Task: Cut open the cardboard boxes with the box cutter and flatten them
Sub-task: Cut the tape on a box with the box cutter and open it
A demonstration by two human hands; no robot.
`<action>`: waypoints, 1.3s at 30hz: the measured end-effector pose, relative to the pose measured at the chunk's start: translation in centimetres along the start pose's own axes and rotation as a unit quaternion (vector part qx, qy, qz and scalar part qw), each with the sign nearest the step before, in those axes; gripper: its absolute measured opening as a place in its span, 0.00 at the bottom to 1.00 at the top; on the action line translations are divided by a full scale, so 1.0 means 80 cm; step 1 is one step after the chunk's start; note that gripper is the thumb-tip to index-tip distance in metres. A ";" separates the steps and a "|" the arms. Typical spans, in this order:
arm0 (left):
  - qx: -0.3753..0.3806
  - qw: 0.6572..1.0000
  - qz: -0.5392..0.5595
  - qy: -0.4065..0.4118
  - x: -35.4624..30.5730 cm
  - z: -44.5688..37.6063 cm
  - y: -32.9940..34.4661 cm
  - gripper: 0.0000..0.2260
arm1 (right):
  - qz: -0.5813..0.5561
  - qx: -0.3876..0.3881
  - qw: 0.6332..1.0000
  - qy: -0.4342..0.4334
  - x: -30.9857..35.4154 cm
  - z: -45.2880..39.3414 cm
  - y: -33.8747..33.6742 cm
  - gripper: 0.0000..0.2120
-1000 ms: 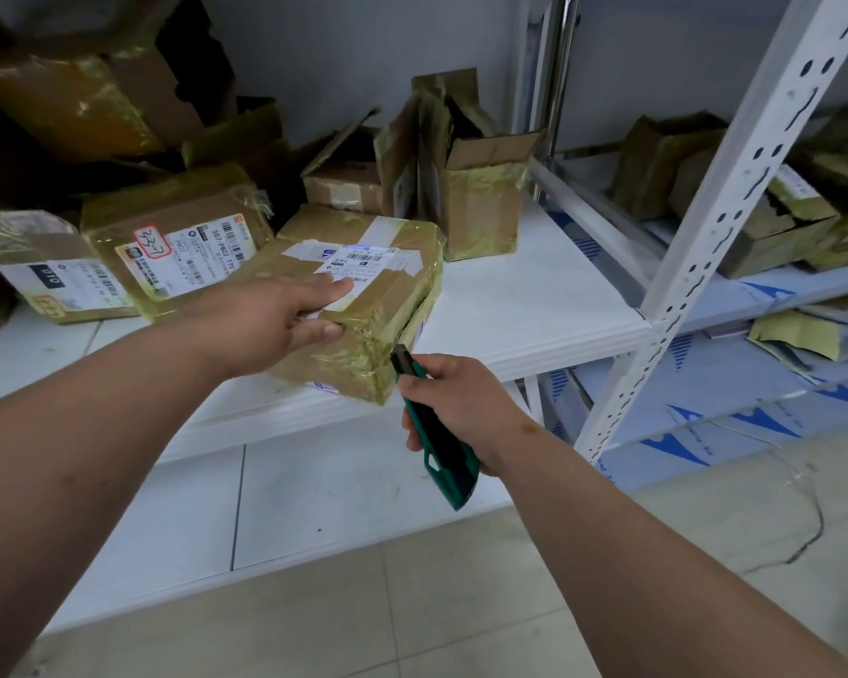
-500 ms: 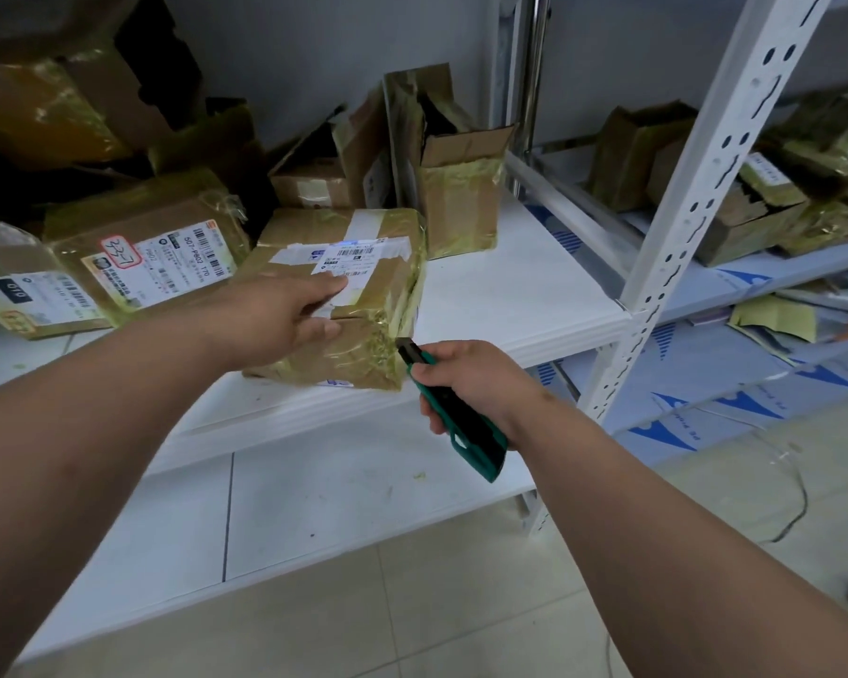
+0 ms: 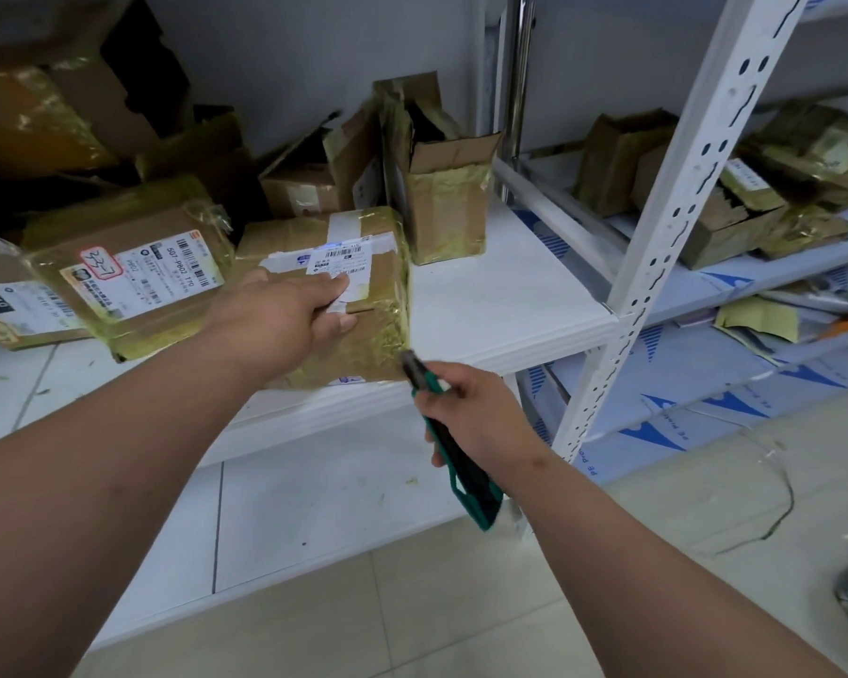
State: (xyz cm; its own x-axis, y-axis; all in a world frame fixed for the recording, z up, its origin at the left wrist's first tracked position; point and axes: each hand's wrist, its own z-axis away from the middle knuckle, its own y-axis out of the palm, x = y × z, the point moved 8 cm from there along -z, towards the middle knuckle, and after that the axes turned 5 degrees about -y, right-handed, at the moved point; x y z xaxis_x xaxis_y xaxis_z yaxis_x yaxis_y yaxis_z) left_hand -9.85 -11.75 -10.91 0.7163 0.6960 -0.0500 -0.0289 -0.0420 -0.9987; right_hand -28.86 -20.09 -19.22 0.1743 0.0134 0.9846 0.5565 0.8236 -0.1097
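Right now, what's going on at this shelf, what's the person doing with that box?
A person is about to cut open a taped cardboard box lying at the front edge of a white shelf. Their left hand rests on top of the box, steadying it. Their right hand grips a green box cutter, its tip at the box's near right corner. The box looks sealed, not flattened yet. More taped boxes sit to its left and behind.

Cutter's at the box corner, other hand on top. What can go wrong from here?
1. The left hand presses the tape-wrapped cardboard box close to the green box cutter; a slip could reach its fingers.
2. The box sits at the white shelf edge and might slide off.
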 end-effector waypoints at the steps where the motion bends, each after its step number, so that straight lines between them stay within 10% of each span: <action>1: -0.004 1.000 0.001 0.000 -0.003 -0.001 -0.001 0.24 | 0.035 -0.043 0.998 -0.033 0.001 -0.003 -0.010 0.16; 6: -0.003 1.000 -0.021 0.011 -0.003 -0.006 -0.001 0.27 | 0.281 -0.109 0.931 -0.205 0.033 -0.004 -0.017 0.23; 13: 0.010 0.999 0.031 0.011 -0.003 -0.004 0.005 0.25 | 0.350 -0.146 0.887 -0.264 0.039 -0.014 0.002 0.26; 39: 0.036 0.998 0.052 0.008 -0.003 -0.005 0.005 0.25 | 0.322 -0.130 0.920 -0.179 -0.014 -0.020 0.018 0.24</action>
State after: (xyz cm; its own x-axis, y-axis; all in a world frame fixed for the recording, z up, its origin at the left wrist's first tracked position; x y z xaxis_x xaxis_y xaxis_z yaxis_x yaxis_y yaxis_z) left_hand -9.75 -12.18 -11.28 0.7180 0.6790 -0.1531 -0.1521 -0.0616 -0.9864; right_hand -26.98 -19.83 -20.69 0.2830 0.6764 0.6800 0.6143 0.4167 -0.6701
